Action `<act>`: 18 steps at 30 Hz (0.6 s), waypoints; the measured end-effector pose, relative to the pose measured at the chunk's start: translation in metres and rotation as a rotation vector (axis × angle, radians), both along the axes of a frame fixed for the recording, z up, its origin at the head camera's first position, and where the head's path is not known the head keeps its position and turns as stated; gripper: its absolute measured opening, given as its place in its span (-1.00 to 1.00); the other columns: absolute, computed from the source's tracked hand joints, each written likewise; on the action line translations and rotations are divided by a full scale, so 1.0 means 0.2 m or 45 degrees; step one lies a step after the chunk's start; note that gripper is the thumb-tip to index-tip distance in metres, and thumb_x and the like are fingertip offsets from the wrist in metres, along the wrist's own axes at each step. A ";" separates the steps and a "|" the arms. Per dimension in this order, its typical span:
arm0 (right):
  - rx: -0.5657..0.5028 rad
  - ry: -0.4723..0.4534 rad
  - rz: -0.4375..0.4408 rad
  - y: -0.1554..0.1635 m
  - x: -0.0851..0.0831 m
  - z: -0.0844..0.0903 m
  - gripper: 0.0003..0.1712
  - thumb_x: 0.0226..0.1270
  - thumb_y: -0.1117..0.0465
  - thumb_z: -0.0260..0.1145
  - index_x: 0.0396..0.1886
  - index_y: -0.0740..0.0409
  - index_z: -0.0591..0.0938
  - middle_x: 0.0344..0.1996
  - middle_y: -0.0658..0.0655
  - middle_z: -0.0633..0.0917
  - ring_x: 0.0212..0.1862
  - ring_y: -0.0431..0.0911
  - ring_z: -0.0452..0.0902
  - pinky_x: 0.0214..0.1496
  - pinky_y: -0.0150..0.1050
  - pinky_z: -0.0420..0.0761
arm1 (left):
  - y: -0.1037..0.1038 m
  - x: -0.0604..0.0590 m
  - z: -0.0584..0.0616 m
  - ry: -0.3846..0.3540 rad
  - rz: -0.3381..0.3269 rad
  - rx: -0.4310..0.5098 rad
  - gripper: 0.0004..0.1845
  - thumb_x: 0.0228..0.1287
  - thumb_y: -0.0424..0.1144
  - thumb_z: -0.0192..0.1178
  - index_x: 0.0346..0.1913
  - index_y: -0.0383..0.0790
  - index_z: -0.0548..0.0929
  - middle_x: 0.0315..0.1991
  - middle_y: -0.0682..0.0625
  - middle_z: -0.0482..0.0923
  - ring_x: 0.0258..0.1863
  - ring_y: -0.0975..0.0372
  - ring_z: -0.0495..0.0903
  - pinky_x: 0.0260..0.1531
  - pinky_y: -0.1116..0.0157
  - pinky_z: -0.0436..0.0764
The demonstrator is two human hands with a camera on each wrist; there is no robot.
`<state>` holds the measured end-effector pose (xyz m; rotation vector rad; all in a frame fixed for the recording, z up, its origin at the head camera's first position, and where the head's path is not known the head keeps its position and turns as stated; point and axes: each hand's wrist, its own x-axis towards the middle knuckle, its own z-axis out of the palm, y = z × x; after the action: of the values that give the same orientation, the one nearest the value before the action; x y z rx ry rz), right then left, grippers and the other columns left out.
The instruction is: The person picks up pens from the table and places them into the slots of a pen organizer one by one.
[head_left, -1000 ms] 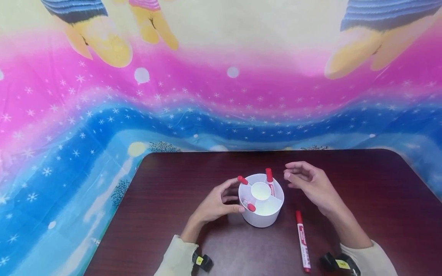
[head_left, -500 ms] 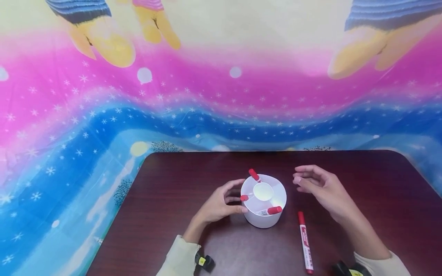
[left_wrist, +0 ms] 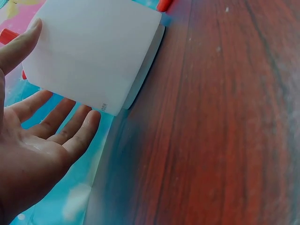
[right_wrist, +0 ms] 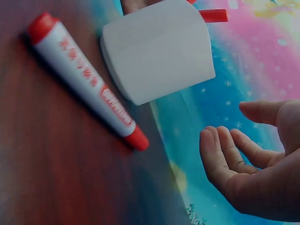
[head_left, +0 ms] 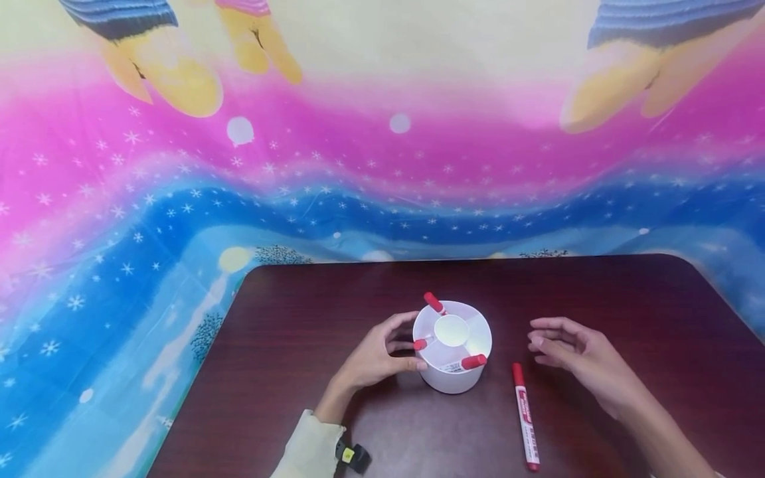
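A white round holder stands on the dark wooden table. Three red-capped markers lean in its outer compartments, with caps at the far rim, the left and the near right. My left hand cups the holder's left side. In the left wrist view its thumb touches the holder's wall, and the other fingers lie loosely extended. A fourth red marker lies on the table right of the holder. Right of this marker, my right hand hovers with relaxed fingers, holding nothing.
A bright pink, blue and yellow printed cloth hangs behind the table and drapes past its left edge. A black wrist device sits at my left cuff. The table's rounded far corners lie beyond the holder.
The holder turned under my left hand, carrying the three markers round to new positions. My right hand drew back from the holder's far right side toward me and to the right.
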<state>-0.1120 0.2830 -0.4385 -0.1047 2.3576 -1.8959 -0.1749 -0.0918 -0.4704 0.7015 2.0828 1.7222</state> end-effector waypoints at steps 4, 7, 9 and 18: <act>-0.003 -0.104 -0.018 0.04 0.04 -0.04 -0.57 0.63 0.26 0.31 0.39 0.24 0.56 -0.04 -0.17 0.81 0.00 -0.22 0.81 0.01 -0.34 0.82 | 0.00 0.00 0.01 0.000 -0.002 0.002 -0.07 0.22 -0.15 0.62 0.61 -0.12 0.38 0.48 -0.14 0.50 0.32 -0.02 0.66 0.31 -0.12 0.69; -0.019 -0.176 -0.026 0.05 0.08 -0.07 -0.45 0.62 0.29 0.30 0.46 0.44 0.45 -0.02 -0.11 0.83 0.01 -0.22 0.81 0.03 -0.30 0.83 | 0.01 0.00 0.01 0.002 -0.005 0.006 -0.07 0.22 -0.19 0.61 0.61 -0.13 0.38 0.48 -0.15 0.49 0.32 -0.05 0.65 0.30 -0.13 0.69; -0.018 -0.230 -0.030 0.05 0.10 -0.09 -0.37 0.62 0.29 0.31 0.49 0.55 0.38 0.01 -0.05 0.83 0.01 -0.23 0.81 0.06 -0.26 0.83 | 0.01 0.00 0.01 0.003 -0.007 0.004 -0.08 0.22 -0.21 0.60 0.61 -0.13 0.38 0.48 -0.16 0.49 0.32 -0.06 0.65 0.29 -0.12 0.70; 0.020 -0.404 0.024 0.05 0.18 -0.14 -0.26 0.57 0.22 0.38 0.48 0.62 0.35 0.07 0.16 0.79 0.02 -0.30 0.78 0.12 -0.22 0.82 | 0.00 0.00 0.01 0.012 0.004 -0.019 -0.08 0.23 -0.16 0.60 0.61 -0.11 0.38 0.48 -0.14 0.50 0.32 -0.04 0.66 0.31 -0.09 0.70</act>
<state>-0.0761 0.2930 -0.4670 0.1628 2.1508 -1.7359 -0.1739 -0.0914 -0.4687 0.7040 2.1021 1.7065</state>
